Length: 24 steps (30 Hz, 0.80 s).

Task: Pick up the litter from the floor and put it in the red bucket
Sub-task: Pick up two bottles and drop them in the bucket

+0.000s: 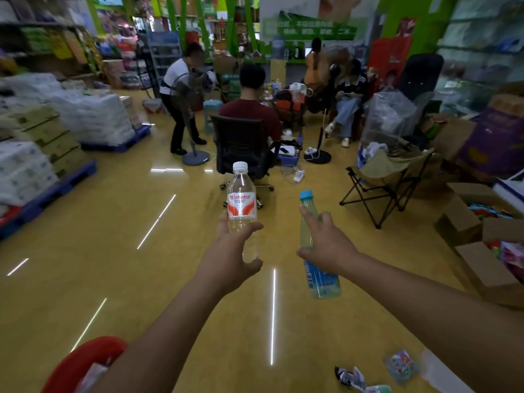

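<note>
- The left hand [226,259] is grasping 1 clear bottle [242,205] upright, fingers curling round its lower half.
- The right hand [329,245] is gripping 1 blue-tinted bottle [321,279], which is tilting.
- The red bucket [76,361] is sitting at lower left, with wrappers [350,377] lying on the floor [113,265] at lower right.

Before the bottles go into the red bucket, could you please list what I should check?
1. Left hand grips the clear water bottle: ok.
2. Right hand holds the blue-capped bottle: ok.
3. White cap and blue cap on: ok.
4. Red bucket in view, lower left: ok.
5. Room in the bucket: cannot tell, left arm hides it.
6. Floor free of litter: not ok, crumpled wrapper and colourful packet lie there.
</note>
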Available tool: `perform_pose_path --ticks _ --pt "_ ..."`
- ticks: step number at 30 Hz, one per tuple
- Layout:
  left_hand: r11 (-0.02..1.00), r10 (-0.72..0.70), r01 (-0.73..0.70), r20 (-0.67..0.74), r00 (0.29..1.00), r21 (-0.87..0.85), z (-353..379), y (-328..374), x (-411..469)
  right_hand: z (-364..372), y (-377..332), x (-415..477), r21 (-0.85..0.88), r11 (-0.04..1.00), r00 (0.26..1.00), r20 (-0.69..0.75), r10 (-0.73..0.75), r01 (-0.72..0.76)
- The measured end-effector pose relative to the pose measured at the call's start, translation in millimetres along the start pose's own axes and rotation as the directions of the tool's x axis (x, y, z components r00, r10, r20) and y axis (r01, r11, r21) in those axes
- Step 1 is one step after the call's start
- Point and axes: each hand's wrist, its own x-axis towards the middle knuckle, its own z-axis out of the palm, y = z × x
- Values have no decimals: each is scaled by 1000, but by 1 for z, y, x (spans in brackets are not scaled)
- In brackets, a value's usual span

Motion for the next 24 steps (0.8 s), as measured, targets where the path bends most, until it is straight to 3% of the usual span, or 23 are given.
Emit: perform_pose_path --ticks 24 --pt "962 -269 271 -191 944 -15 -137 -228 -101 101 -275 42 22 958 949 132 -288 287"
